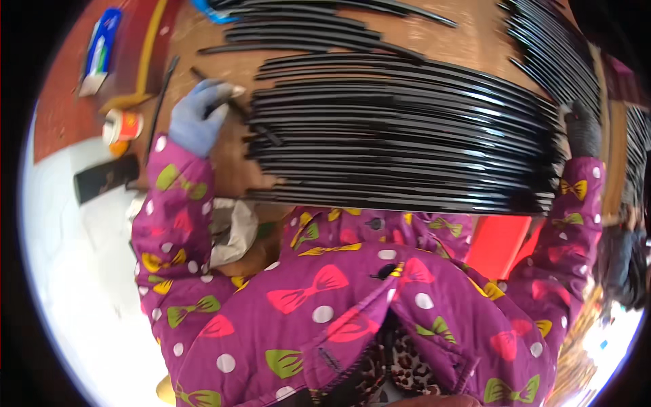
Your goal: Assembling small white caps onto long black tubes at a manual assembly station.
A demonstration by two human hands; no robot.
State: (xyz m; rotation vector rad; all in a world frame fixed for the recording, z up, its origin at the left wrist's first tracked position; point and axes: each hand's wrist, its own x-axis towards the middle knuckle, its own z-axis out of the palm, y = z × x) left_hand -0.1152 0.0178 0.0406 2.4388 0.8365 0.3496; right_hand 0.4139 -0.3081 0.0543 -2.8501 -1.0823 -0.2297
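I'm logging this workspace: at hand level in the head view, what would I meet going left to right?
White-and-red cup, lone black rod, left hand, wide row of black rods, right hand.

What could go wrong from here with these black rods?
The nearest glossy black rods lie close to the person's purple coat; a bump might roll some off. The row's left ends are uneven, so a push from the right hand, at the right ends, could perhaps skew it. The dark stick at the left hand seems to cross a few rod ends and might catch on them.
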